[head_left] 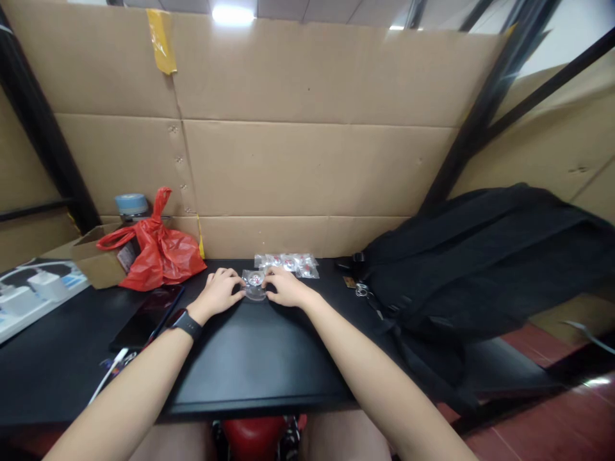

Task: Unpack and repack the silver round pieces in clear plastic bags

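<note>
A small clear plastic packet [254, 276] with a round silvery, red-marked item inside lies on the black desk, between my two hands. My left hand [220, 291], with a dark watch on its wrist, pinches at the packet's left edge, thumb and fingers bent around it. On the other side, my right hand [284, 286] has its thumb and fingertips closed on the right edge. A clear curved part [255, 294] shows at the packet's near side; what it is I cannot make out. Just behind, several similar packets [288, 262] lie in a row.
On the left are a phone [148, 317], a white cable [108, 374], a knotted red plastic bag [161, 253], a cardboard box [98, 259] and a power strip [43, 301]. A black backpack [490, 269] leans at the right, near some keys [362, 290]. Cardboard panels [307, 166] wall the back.
</note>
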Demonstrator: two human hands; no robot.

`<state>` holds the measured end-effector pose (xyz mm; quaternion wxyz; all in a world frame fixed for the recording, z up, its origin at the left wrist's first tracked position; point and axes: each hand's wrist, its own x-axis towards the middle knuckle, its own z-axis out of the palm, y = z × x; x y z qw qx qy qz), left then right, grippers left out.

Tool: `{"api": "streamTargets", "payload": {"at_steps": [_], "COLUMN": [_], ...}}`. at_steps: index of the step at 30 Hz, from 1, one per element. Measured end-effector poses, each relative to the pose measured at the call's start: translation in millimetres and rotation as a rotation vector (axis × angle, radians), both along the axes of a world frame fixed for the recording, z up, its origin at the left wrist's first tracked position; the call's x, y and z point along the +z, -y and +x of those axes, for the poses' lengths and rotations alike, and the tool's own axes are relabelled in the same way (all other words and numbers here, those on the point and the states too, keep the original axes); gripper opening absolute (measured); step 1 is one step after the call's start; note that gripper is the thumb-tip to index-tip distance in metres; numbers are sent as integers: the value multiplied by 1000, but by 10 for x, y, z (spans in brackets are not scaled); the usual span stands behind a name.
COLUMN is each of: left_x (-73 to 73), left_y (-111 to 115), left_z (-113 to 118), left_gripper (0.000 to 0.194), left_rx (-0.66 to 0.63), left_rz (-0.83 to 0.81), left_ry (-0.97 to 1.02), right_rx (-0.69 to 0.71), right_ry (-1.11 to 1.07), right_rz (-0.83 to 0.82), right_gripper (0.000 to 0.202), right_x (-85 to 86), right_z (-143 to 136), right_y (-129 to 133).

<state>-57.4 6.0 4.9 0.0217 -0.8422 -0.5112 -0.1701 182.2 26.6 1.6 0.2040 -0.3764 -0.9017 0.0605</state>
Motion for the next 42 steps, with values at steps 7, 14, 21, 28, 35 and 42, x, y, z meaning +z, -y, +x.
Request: {"api": "streamTargets", "payload": {"at_steps": [7,14,21,28,35,42], "left_x": [-7,43,5,-22,-45,-19], "left_y": [-18,-22,33,46,3,-15], "left_z": [117,140,173,127,89,80], "left_gripper": [23,27,26,14,32,25], "left_rx": [148,174,241,142,35,35], "left_rz": [-29,-153,-58,103,-20,-53], "left_ry": [137,285,133,28,11,57], "right_rx": [-24,-124,-228,1,-104,-119], "right_ry": [-37,-171,-46,27,15,-204], "right_rz": [28,-102,27,57,-80,-193], "right_gripper": [9,15,14,41,38,37], "right_x": [-68,-89,-5,-7,-74,-34], "right_z": [-4,-39,-94,-132,-153,-88], "right_y": [-71,-140,13,64,23,6]}}
